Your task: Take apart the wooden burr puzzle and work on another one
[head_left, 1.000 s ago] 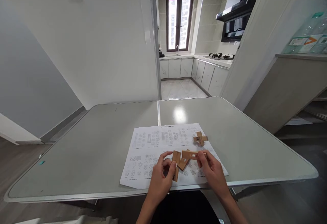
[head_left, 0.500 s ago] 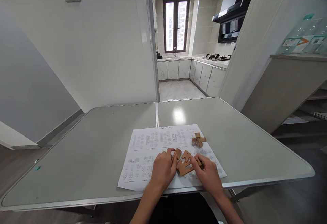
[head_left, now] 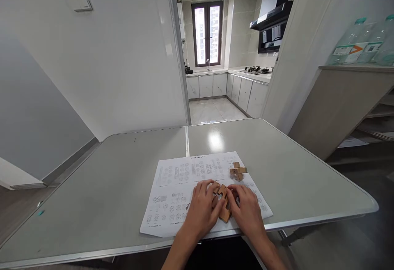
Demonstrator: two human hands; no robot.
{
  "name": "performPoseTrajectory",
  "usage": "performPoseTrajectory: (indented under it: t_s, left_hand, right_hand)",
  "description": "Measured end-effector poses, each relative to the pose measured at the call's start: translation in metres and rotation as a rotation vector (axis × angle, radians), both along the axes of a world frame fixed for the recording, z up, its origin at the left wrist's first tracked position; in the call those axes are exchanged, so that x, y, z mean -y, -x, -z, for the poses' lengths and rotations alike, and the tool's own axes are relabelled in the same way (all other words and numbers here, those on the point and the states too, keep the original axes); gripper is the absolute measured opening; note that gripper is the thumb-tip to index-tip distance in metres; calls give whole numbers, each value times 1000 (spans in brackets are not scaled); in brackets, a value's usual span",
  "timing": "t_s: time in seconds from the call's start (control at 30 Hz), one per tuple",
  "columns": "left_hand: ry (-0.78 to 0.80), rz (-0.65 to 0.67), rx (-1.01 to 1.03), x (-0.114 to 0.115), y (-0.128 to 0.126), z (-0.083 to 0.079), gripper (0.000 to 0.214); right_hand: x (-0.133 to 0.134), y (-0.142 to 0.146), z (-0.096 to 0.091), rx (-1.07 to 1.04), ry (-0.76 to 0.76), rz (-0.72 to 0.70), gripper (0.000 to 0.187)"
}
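Observation:
Notched wooden puzzle pieces (head_left: 225,213) lie between my hands, over the near part of a printed sheet (head_left: 166,179). My left hand (head_left: 203,204) curls over their left side, its fingers closed on a small wooden piece that it partly hides. From the right, my right hand (head_left: 245,206) grips the edge of the slotted pieces with thumb and fingers. How the pieces fit together is hidden by my fingers. Beyond my right hand, a cross-shaped cluster of wooden pieces (head_left: 237,171) rests on the sheet's right side.
The sheet lies on a grey-green table (head_left: 107,196) with a metal rim. A small teal scrap (head_left: 41,212) is near its left edge. Plastic bottles (head_left: 351,44) stand on a cabinet (head_left: 332,101) at right. A kitchen opens behind the table.
My left hand has moved right and forward over the pieces. The slotted pieces have turned more upright, and my right hand now reaches over their right edge. The view has shifted slightly.

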State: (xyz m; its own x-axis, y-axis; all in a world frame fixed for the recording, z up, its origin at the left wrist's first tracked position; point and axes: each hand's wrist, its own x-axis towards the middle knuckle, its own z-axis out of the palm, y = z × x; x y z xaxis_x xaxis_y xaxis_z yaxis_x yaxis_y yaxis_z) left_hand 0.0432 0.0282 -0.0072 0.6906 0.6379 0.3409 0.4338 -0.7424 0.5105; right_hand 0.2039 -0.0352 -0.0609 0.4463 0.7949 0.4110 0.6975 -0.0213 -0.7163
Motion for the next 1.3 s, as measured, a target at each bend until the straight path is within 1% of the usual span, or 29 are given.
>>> performPoseTrajectory:
  t_s: [0.1,0.17,0.23,0.37,0.43,0.53,0.63,0.73,0.83,1.07,1.2,1.3]
  left_hand:
    - [-27,148,-76,6,-1,-5,56]
    - [-55,193,-135,7,-2,-5,68]
    - [-89,201,-184,7,-3,-3,69]
    - [-181,163,-264,-2,-5,8,55]
    - [-220,125,-292,-9,-7,15,51]
    - [-235,19,-334,-25,-7,25,51]
    - [-208,-95,-371,-45,-3,33,52]
    - [-185,-170,-377,-66,8,37,53]
    - [-172,-229,-385,-85,24,37,52]
    - [-167,-356,-373,-125,75,31,51]
    - [-172,-385,-358,-136,99,27,51]
    - [-182,-402,-341,-136,107,26,50]
  right_hand:
    - [-1,-1,3,-15,-13,18,31]
    - [-1,-2,5,-53,-20,25,31]
    - [0,-3,6,-87,-29,39,30]
    - [0,-1,7,-87,-83,65,29]
    - [0,-1,8,-78,-98,66,30]
    - [0,0,8,-78,-70,76,31]
    - [1,0,7,-81,-44,72,29]
    - [2,0,7,-74,-42,74,27]
    - [3,1,7,-66,-57,71,25]
    - [2,1,4,-48,-50,51,20]
    - [2,1,4,-45,-53,48,20]
    - [2,1,6,-49,-51,42,20]
